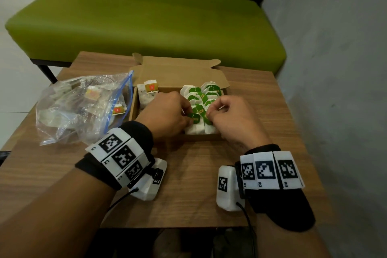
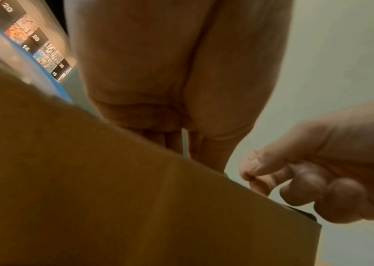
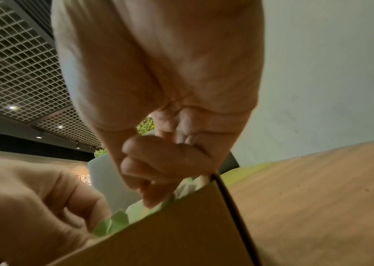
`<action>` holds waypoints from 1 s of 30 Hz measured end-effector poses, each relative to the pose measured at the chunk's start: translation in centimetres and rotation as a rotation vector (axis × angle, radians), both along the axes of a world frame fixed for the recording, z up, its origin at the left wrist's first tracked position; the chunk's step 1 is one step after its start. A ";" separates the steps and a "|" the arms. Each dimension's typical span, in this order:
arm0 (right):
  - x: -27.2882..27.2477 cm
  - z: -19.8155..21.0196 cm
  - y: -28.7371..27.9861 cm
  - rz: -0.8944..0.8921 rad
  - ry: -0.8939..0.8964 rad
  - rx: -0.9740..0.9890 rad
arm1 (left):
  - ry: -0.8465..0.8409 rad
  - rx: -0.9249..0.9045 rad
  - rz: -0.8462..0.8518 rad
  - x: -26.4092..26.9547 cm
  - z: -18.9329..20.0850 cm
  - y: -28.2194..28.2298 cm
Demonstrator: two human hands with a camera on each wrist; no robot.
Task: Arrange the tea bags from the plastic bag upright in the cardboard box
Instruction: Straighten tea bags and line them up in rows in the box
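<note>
An open cardboard box (image 1: 182, 73) sits on the wooden table. Its right part holds several white tea bags with green tags (image 1: 209, 92), standing in rows. A tea bag with a red and gold tag (image 1: 147, 94) stands in its left part. Both hands reach into the box over the near green-tagged bags. My left hand (image 1: 187, 115) pinches one near bag (image 1: 195, 120) with curled fingers. My right hand (image 1: 210, 112) pinches the neighbouring bag's top, thumb against forefinger. The box wall (image 2: 113, 198) hides my left fingertips in the left wrist view. The plastic bag (image 1: 73, 111) lies left of the box.
The clear zip bag with a blue seal holds several more tea bags, one poking out of its mouth (image 1: 118, 109). A green bench (image 1: 146, 16) stands behind the table. A grey wall (image 1: 335, 69) runs along the right. Bare tabletop (image 1: 188, 184) lies in front of the box.
</note>
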State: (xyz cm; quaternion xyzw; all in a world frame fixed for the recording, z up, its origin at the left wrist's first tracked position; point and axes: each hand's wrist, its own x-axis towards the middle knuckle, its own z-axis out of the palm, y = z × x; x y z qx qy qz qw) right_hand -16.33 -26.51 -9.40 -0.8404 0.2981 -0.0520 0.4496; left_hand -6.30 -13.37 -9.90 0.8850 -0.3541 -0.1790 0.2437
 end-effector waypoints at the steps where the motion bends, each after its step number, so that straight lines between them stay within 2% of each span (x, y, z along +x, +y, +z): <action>1: -0.2 0.2 0.0 0.040 0.030 -0.002 | -0.012 0.003 0.009 -0.1 -0.1 0.0; 4: -0.6 0.5 0.1 0.074 0.081 -0.021 | -0.046 -0.013 0.028 -0.3 0.0 -0.3; 8: -0.9 0.8 -0.4 -0.048 0.005 -0.097 | -0.064 -0.027 0.071 -0.5 0.4 -0.4; 11: -1.2 0.8 -1.1 -0.114 -0.001 -0.149 | -0.045 0.017 0.067 -0.2 0.8 -0.2; 17: -1.1 0.2 -0.7 -0.064 0.108 -0.155 | 0.011 0.157 -0.007 -0.5 0.7 -0.4; 30: -0.7 -0.6 -0.7 -0.116 0.065 -0.259 | -0.029 0.098 0.014 -0.4 0.6 -0.4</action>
